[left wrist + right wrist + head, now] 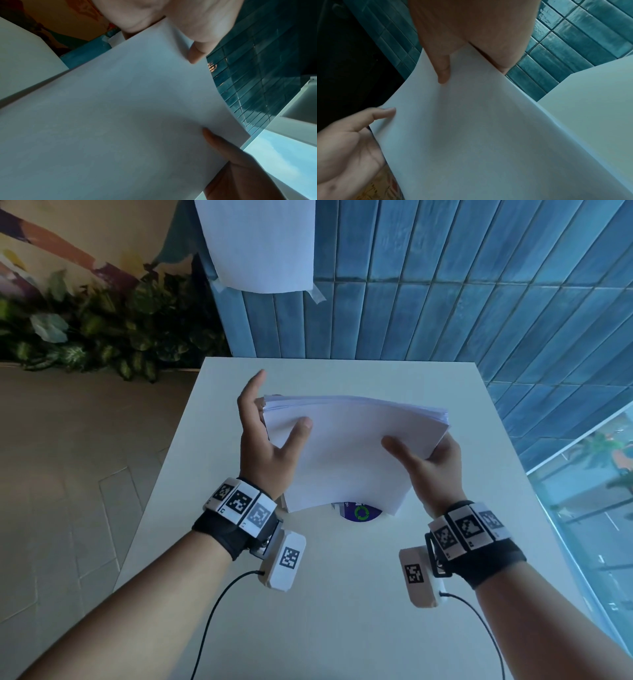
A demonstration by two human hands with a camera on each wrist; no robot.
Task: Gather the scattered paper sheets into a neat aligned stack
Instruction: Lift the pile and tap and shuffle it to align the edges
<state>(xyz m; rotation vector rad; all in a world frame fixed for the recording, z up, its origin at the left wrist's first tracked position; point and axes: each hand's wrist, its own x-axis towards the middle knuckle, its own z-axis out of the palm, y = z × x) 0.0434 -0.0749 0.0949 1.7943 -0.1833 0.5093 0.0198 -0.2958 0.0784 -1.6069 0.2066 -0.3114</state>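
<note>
One thick stack point(349, 446) of white sheets is held upright between both hands, its lower edge on or just above the table point(342, 594) (we cannot tell which). We see the left hand point(263, 440) at the stack's left edge, thumb lying on the front sheet, fingers behind, index finger raised free. Our right hand point(428, 463) grips the right edge, thumb on the front and fingers curled behind; the right wrist view shows the paper pinched between them. The stack bows slightly, and its top edge looks fanned and uneven.

We judge the gathering done and the squaring in hand. Next comes tapping the lower edge on the table with a looser grip, so the sheets settle level.

A round blue sticker point(361, 512) peeks out below the stack. Blue tiles point(479, 285) back the table, with a taped sheet point(263, 244) above.
</note>
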